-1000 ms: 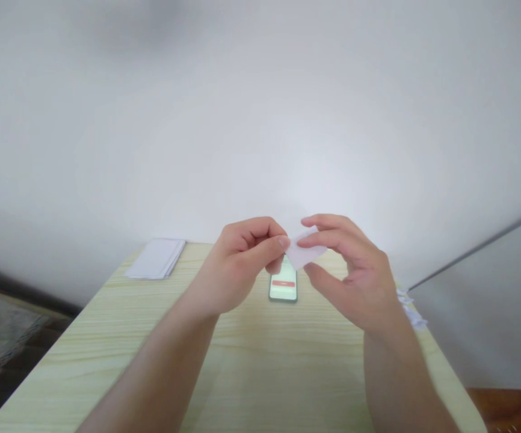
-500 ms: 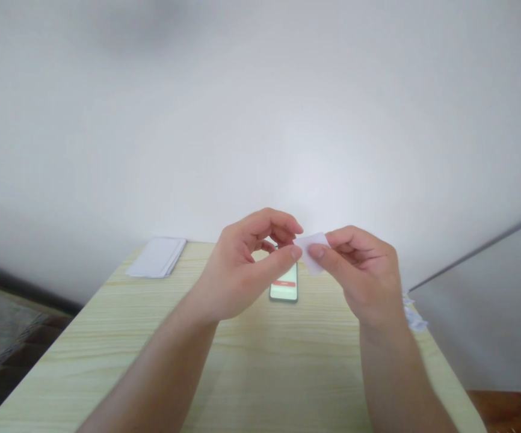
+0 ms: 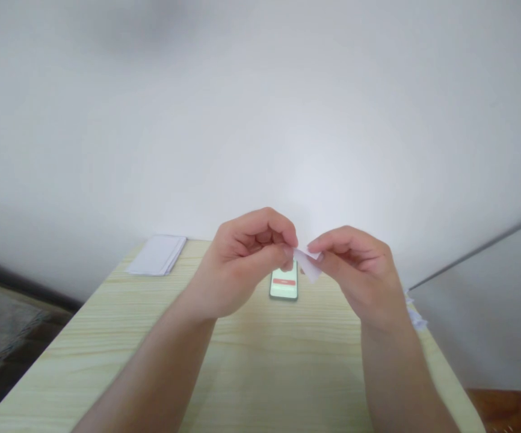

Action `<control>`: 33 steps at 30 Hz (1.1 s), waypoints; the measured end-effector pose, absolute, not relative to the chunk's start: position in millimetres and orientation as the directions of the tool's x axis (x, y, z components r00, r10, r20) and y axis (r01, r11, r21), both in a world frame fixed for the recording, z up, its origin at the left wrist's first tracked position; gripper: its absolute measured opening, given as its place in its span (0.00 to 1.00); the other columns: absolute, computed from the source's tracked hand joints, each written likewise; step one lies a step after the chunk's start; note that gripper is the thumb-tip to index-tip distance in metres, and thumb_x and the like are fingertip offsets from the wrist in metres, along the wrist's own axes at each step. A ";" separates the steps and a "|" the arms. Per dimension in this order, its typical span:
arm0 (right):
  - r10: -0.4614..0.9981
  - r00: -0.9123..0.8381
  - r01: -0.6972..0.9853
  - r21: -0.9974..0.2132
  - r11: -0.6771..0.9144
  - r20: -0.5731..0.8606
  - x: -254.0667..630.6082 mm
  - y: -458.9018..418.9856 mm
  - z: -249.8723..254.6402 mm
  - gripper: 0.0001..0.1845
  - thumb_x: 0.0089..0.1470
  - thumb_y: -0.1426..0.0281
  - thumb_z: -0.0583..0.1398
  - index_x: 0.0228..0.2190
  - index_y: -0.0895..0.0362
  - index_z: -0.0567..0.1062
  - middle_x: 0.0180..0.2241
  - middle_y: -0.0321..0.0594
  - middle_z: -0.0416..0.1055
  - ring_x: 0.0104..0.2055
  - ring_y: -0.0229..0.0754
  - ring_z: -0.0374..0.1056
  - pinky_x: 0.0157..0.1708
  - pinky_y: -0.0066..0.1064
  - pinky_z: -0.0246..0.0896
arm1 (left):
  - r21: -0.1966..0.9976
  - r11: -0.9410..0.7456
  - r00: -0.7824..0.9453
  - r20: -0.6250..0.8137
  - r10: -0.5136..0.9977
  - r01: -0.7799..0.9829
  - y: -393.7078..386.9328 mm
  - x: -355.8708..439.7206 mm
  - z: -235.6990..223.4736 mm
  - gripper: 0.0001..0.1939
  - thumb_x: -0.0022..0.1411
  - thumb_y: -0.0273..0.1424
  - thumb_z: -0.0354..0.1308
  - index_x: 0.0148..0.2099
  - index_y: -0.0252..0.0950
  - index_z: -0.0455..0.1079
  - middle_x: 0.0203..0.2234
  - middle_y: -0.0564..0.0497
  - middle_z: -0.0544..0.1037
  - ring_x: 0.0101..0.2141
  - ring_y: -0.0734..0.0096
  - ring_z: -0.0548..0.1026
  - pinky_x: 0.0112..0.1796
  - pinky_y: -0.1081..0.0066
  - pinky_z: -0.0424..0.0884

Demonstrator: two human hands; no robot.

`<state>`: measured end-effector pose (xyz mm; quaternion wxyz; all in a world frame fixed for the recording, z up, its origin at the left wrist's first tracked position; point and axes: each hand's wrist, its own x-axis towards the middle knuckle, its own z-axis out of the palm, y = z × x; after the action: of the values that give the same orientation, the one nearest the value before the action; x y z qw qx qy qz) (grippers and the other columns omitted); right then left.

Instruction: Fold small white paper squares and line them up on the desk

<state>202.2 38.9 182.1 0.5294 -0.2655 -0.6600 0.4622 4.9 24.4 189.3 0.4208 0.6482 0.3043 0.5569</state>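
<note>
A small white piece of paper point(image 3: 309, 266) is held in the air between both hands, above the table. My left hand point(image 3: 252, 261) pinches its left corner between thumb and index finger. From the other side, my right hand point(image 3: 358, 270) grips the paper between thumb and fingertips. The sheet looks bent, with one flap hanging down. Below and behind the hands lies a phone point(image 3: 284, 290) with a lit screen showing a red bar; its upper part is hidden by my left hand.
A stack of white paper sheets point(image 3: 156, 255) lies at the table's back left corner. Crumpled white paper scraps point(image 3: 416, 319) sit at the right edge, partly behind my right wrist. The light wood table point(image 3: 283, 367) backs onto a white wall point(image 3: 260, 120).
My left thumb and index finger have closed on the paper's left corner. The paper has gone from nearly flat to bent, and my right fingers have shifted slightly left on it.
</note>
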 end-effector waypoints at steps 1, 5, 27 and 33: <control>0.838 -0.317 -0.147 -0.896 0.419 0.444 203.1 38.6 182.3 0.04 0.58 0.72 0.67 0.35 0.51 0.82 0.31 0.36 0.80 0.32 0.39 0.75 0.31 0.31 0.68 | 0.885 -0.456 0.200 0.465 0.863 -0.089 24.7 4.3 188.9 0.07 0.63 0.20 0.59 0.38 0.36 0.74 0.26 0.53 0.76 0.29 0.74 0.75 0.30 0.74 0.70; 0.837 -0.355 -0.127 -0.908 0.399 0.417 205.5 36.7 183.9 0.07 0.58 0.75 0.65 0.36 0.51 0.83 0.32 0.37 0.81 0.33 0.41 0.76 0.33 0.33 0.70 | 0.891 -0.440 0.216 0.455 0.864 -0.115 25.0 2.4 188.1 0.08 0.63 0.19 0.57 0.38 0.36 0.75 0.26 0.52 0.77 0.30 0.72 0.76 0.32 0.72 0.71; 0.879 -0.232 -0.081 -0.909 0.409 0.416 199.3 36.7 184.5 0.08 0.54 0.75 0.67 0.37 0.53 0.80 0.30 0.35 0.78 0.31 0.38 0.74 0.30 0.29 0.70 | 0.846 -0.533 0.092 0.530 0.843 0.002 24.4 7.3 187.2 0.06 0.63 0.21 0.60 0.38 0.37 0.75 0.28 0.53 0.76 0.30 0.74 0.77 0.31 0.74 0.72; 0.893 -0.188 -0.057 -0.913 0.405 0.408 199.4 35.2 188.4 0.07 0.52 0.78 0.67 0.33 0.53 0.80 0.28 0.35 0.79 0.30 0.38 0.74 0.30 0.30 0.70 | 0.847 -0.530 0.168 0.517 0.839 0.043 22.2 7.0 189.5 0.07 0.64 0.22 0.60 0.42 0.38 0.75 0.30 0.53 0.78 0.32 0.73 0.77 0.32 0.73 0.72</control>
<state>199.4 35.2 188.4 0.5459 -0.3287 -0.6359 0.4354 7.0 22.2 189.5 0.3581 0.6751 0.3266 0.5562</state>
